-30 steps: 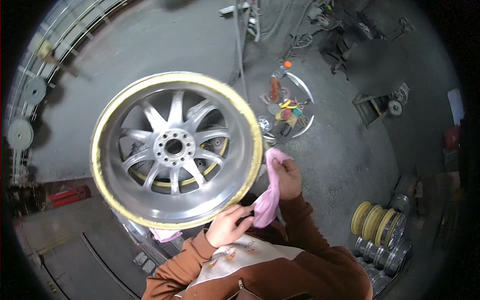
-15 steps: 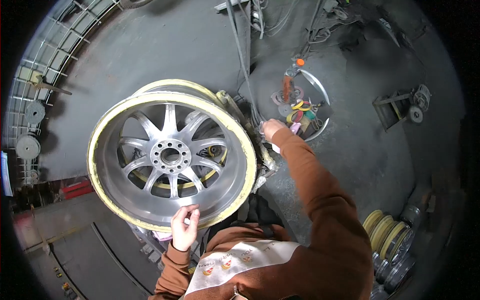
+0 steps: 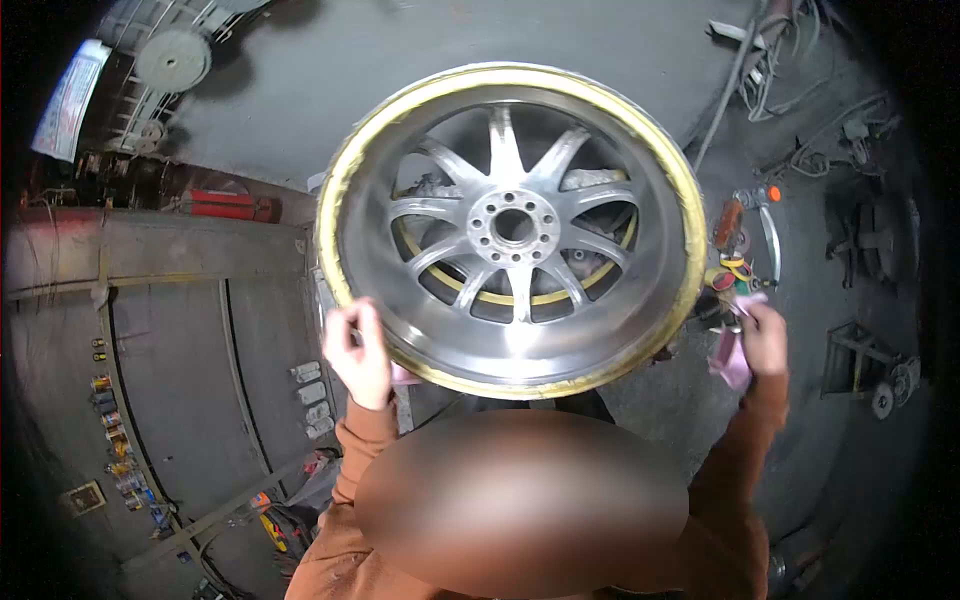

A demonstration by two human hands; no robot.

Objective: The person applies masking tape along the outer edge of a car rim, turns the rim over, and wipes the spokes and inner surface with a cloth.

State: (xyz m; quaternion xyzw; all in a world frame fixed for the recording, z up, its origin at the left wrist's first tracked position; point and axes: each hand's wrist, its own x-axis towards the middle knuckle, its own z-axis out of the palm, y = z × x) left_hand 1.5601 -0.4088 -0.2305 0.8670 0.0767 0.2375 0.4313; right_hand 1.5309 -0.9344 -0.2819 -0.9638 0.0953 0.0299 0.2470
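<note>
A silver multi-spoke wheel rim (image 3: 504, 190) with yellow tape around its edge is directly before me, its hollow side up. My left hand (image 3: 360, 355) is at the rim's lower left edge, fingers curled together; what they pinch, if anything, is hidden. Close by it, a pink piece (image 3: 405, 374) shows under the rim. To the right of the rim, my right hand (image 3: 765, 338) grips a folded pink sheet (image 3: 730, 358), paper or cloth, which hangs from the fingers. Part of a second yellow-edged ring (image 3: 500, 298) appears between the spokes.
A round tray (image 3: 773, 243) with an orange-capped bottle (image 3: 768, 194) and tape rolls (image 3: 735, 270) lies to the right. A wheeled metal frame (image 3: 858, 350) stands farther right. Hoses (image 3: 775, 75) run at upper right; a red cylinder (image 3: 232, 206) lies at left.
My right hand has drawn back from the tray with the pink sheet. My left hand has shifted along the rim to its lower left, fingers more curled. The view has swung left.
</note>
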